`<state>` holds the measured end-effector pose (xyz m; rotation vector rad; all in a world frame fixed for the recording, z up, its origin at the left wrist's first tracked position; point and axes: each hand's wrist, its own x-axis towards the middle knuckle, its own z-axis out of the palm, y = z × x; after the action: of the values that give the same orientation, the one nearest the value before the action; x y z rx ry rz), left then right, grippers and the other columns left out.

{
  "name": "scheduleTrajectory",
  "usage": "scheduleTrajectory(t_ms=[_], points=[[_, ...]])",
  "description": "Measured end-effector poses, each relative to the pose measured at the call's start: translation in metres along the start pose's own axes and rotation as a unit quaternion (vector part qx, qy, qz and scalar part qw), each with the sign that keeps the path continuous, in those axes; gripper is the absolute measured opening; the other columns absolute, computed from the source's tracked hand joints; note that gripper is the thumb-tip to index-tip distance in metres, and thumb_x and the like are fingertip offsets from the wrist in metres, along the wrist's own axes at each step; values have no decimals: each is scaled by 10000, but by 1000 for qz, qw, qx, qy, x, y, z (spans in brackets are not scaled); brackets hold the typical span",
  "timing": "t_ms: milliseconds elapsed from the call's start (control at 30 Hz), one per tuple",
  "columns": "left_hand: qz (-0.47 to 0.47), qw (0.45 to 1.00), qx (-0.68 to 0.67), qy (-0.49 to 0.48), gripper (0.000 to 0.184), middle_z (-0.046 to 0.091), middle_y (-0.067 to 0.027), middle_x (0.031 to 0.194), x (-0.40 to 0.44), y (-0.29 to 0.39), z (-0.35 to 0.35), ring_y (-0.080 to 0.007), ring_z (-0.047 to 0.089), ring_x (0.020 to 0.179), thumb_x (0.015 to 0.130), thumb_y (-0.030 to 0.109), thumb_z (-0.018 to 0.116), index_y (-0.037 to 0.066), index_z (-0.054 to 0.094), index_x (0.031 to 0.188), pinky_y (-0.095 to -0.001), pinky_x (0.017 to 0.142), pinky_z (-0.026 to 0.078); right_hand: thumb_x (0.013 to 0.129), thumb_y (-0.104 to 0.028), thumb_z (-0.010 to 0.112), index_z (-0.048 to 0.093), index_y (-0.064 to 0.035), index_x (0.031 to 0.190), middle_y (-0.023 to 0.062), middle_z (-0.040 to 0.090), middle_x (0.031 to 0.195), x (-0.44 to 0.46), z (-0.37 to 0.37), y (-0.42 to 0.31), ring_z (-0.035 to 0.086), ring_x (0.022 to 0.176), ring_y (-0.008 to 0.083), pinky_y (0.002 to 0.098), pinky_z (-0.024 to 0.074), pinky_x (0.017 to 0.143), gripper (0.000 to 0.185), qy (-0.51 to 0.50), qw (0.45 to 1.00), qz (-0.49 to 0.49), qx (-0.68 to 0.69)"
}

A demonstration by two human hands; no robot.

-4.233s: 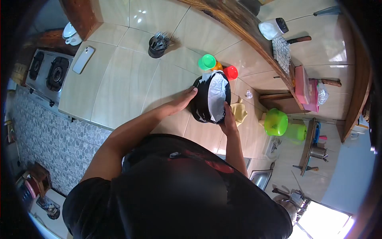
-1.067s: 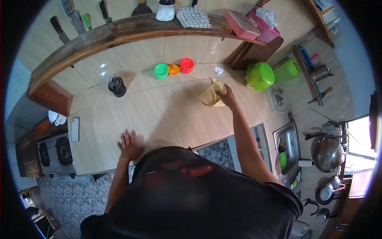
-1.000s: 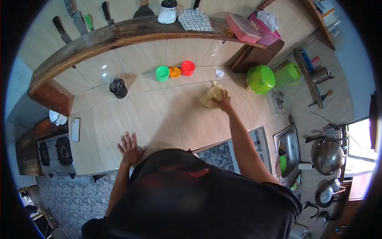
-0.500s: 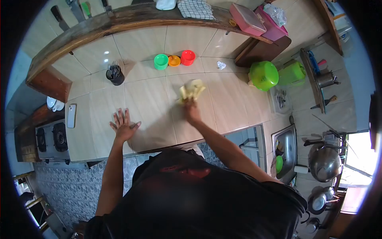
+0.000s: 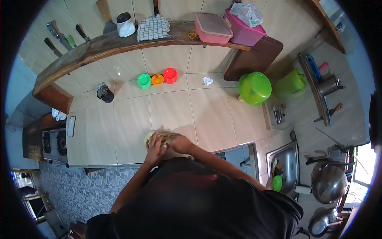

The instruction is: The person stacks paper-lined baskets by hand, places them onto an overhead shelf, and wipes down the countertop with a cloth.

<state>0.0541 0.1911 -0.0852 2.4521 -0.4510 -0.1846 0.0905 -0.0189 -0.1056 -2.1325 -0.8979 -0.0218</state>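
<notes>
Near the front edge of the tiled counter [image 5: 131,115], both hands are together on a yellow cloth [image 5: 149,136]. My left hand [image 5: 156,150] has its fingers bent over the cloth. My right hand [image 5: 179,143] is closed around the cloth's right part, just beside the left. Much of the cloth is hidden under the fingers. Behind them, against the wall, stand a green cup [image 5: 144,81], an orange cup [image 5: 157,79] and a red cup [image 5: 170,75] in a row.
A black utensil holder [image 5: 105,95] and a phone [image 5: 71,126] are on the left. Crumpled white paper [image 5: 207,81] and a green tub [image 5: 255,89] stand right of the cups. A sink [image 5: 288,163] is at the right; a wooden shelf [image 5: 119,47] runs above.
My right hand has drawn the yellow cloth left and toward the front edge. My left hand, spread flat on the counter before, has moved right and joined it. The view has shifted.
</notes>
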Motion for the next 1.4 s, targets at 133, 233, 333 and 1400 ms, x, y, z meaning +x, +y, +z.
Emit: scheduleTrajectory(t_ms=[133, 233, 333, 1400], points=[[-3, 1000, -4, 21, 538, 180, -189, 1609, 13, 36, 11, -372, 188, 1481, 1008, 328, 459, 75, 392, 1478, -603, 1155, 108, 865, -59, 480, 580, 19, 1003, 255, 632, 1012, -42, -89, 51, 627, 910, 429, 501, 518, 785, 187, 72, 946, 280, -148], [-52, 995, -22, 85, 514, 193, -189, 1605, 16, 51, 7, -379, 211, 1469, 1013, 293, 465, 77, 396, 1475, -571, 1151, 152, 952, -139, 454, 600, 4, 977, 275, 645, 984, -74, -156, 121, 638, 856, 442, 513, 525, 750, 206, 175, 896, 324, -248], [-79, 980, -48, 174, 502, 225, -198, 1592, 3, 44, 20, -378, 250, 1454, 1000, 282, 497, 91, 413, 1456, -554, 1148, 182, 953, -150, 462, 619, -10, 936, 273, 653, 920, -73, -195, 153, 644, 818, 440, 529, 524, 710, 211, 196, 887, 330, -257], [-122, 981, 126, 78, 926, 346, -217, 1498, 17, 63, 104, -420, 333, 1386, 755, 420, 720, 128, 301, 1527, -550, 1097, 311, 874, -78, 540, 506, -27, 1306, 201, 474, 1389, 41, -176, 254, 421, 1294, 425, 495, 352, 1093, 436, 113, 944, 81, -300]])
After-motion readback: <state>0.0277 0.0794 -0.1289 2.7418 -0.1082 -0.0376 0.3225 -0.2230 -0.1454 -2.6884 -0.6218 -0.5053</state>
